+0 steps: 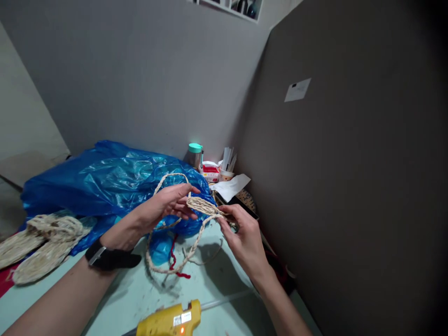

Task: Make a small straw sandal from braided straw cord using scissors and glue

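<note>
A small flat oval coil of braided straw cord point(202, 206) is held up above the table, in front of a blue plastic bag. My right hand point(243, 233) pinches the coil's right end between thumb and fingers. At its left end, my left hand point(171, 203) has thumb and fingers apart around the coil; whether they touch it is unclear. A long loose loop of the braid point(196, 245) runs behind my left wrist and hangs down over the table. On the table below lies a yellow glue gun point(171, 319) with an orange light lit and a glue stick point(227, 298) in its back.
The blue plastic bag point(115, 177) fills the back left. Woven straw slippers point(49, 247) lie at left. A red yarn piece point(173, 256) is under the loop. Behind are a green-lidded jar point(195, 154), a paper cup point(226, 175) and white paper point(231, 186). Grey partitions point(325, 186) stand around.
</note>
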Demonstrator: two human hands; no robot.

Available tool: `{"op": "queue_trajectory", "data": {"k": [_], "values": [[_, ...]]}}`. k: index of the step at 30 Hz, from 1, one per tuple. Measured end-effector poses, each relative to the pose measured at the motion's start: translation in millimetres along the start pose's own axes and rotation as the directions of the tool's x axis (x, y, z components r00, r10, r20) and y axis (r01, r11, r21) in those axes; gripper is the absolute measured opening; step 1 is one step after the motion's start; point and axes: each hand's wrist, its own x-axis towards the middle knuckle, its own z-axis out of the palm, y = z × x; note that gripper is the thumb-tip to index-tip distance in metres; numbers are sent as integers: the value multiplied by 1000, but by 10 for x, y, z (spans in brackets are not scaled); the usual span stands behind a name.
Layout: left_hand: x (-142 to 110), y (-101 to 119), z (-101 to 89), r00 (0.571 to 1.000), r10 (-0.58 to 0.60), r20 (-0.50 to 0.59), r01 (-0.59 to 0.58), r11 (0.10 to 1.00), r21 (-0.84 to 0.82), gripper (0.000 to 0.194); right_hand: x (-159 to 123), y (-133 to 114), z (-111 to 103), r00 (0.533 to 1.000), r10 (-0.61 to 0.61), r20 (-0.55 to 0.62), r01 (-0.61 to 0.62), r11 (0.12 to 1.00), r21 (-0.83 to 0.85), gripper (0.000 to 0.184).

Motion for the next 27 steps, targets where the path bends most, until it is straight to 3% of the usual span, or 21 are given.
{"op": "queue_trajectory", "data": {"k": [5,10,17,22,27], "values": [[22,-60,168,985,99,-139,-82,989,126,41,25,33,-16,985,75,-158,-82,996,-43,12],[-26,-117,361,990,140,24,-141,955,262,24,11,-5,-33,972,103,-211,-116,992,-54,14],[4,-110,247,980,199,-3,-192,949,249,20,-22,-78,14,976,74,-205,-87,995,-55,16],[29,-157,312,979,203,-22,-194,960,204,28,-19,-74,39,971,63,-229,-84,993,-85,18],[43,-172,335,962,254,-96,-221,939,265,23,-33,-93,43,980,28,-195,-49,994,-102,22]]}}
